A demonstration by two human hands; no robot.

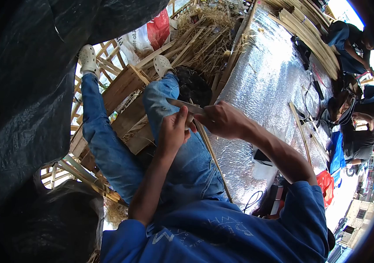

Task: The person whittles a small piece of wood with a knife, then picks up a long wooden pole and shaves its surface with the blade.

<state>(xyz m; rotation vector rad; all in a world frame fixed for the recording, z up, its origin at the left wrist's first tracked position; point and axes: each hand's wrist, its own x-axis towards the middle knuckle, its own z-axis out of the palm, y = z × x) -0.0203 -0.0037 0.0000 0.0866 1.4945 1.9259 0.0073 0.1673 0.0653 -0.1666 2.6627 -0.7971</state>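
My right hand (222,119) is closed around the handle of a knife, and the knife's blade (180,104) points left over my raised knee. My left hand (173,133) is closed just beside it, the thumb up against the blade area. A thin bamboo strip (209,147) passes by my hands and runs down along my thigh; its upper end shows behind the blade. My left fingers seem wrapped around this strip, though the grip itself is partly hidden. Both hands are close together above my jeans (158,103).
Silver foil sheeting (257,87) covers the surface to my right, with a bamboo stick (300,127) and cables on it. Wooden boards (121,90) and straw (211,22) lie ahead. Black plastic sheeting (24,109) hangs at left. Other people (351,44) work at far right.
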